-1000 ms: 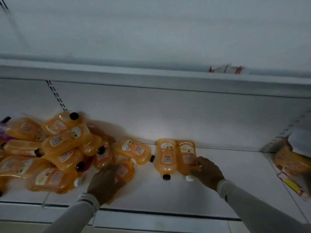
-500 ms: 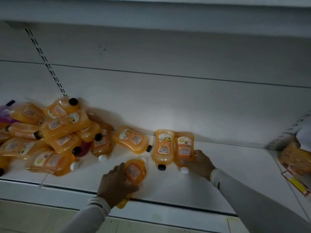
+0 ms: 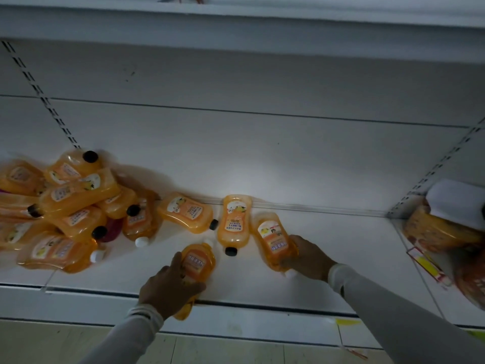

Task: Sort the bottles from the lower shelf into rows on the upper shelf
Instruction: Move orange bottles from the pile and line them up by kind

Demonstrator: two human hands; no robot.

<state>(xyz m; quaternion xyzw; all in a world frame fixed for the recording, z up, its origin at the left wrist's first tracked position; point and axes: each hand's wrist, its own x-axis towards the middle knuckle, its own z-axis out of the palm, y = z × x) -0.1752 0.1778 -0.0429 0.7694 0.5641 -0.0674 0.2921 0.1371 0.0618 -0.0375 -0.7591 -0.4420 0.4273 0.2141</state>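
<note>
I judge the sort barely begun: the pile (image 3: 65, 206) of orange bottles lies jumbled on the lower shelf (image 3: 328, 258), and nothing shows in rows on the upper shelf (image 3: 236, 24). My left hand (image 3: 168, 290) grips one bottle (image 3: 198, 264) near the front edge; my right hand (image 3: 308, 258) grips another (image 3: 274, 240). Both are flat, translucent, labelled.

You are looking into a white metal shelving unit. Its back panel (image 3: 262, 158) is plain white, crossed by thin horizontal seams, and a bright patch of light falls on its middle. Slotted upright rails run up it, one at the left (image 3: 39, 93) and one at the right (image 3: 441, 164). Below the unit's front edge you see a pale tiled floor (image 3: 236, 350). The whole scene is dim.
</note>
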